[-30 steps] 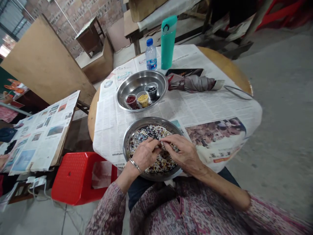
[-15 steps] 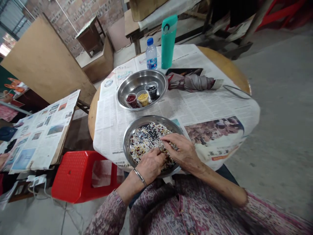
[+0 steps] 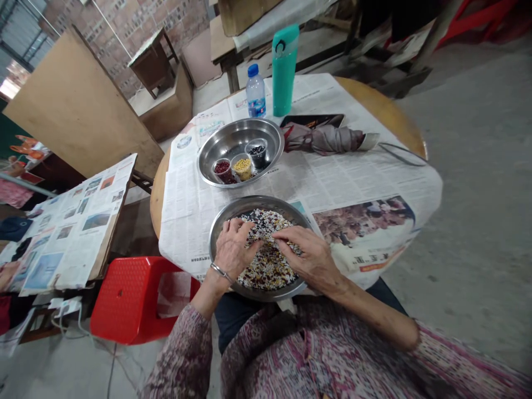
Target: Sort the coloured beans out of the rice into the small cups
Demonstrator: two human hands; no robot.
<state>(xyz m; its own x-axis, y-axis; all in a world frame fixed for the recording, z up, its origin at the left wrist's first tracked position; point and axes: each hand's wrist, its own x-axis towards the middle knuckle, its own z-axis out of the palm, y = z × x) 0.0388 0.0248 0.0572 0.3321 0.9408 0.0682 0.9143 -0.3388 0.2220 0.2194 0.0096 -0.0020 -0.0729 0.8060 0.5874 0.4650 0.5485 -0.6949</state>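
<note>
On my head feed, the round steel plate (image 3: 258, 201) sits at the near edge of the bench, just in front of the person's lap. Being round, it has no long axis, but the heap of mixed grains (image 3: 270, 267) on it runs roughly from the far rim toward the near rim, between the two hands. The mix looks mostly white, speckled with black and dark red, and the single grains are too small for me to name.

The left hand (image 3: 235, 249), with a metal bangle (image 3: 221, 272) at the wrist, is spread open, its fingers pointing toward the far rim and resting on the heap. The right hand (image 3: 310, 257) reaches in from the side, its fingers curled toward the left hand and pressed into the grains. I can't tell whether it has hold of any.

Beyond the plate, a steel bowl (image 3: 239, 125) holds three small cups (image 3: 243, 168) of red, yellow and black beans. Newspaper (image 3: 353, 183) covers the round wooden bench (image 3: 386, 108), and a water bottle (image 3: 255, 93), a teal flask (image 3: 285, 69) and a folded umbrella (image 3: 322, 138) stand or lie on it. To the left are a red plastic stool (image 3: 137, 302) and a newspaper-covered board (image 3: 70, 221). The floor is concrete (image 3: 469, 233), with a brick wall (image 3: 137, 27) behind.
</note>
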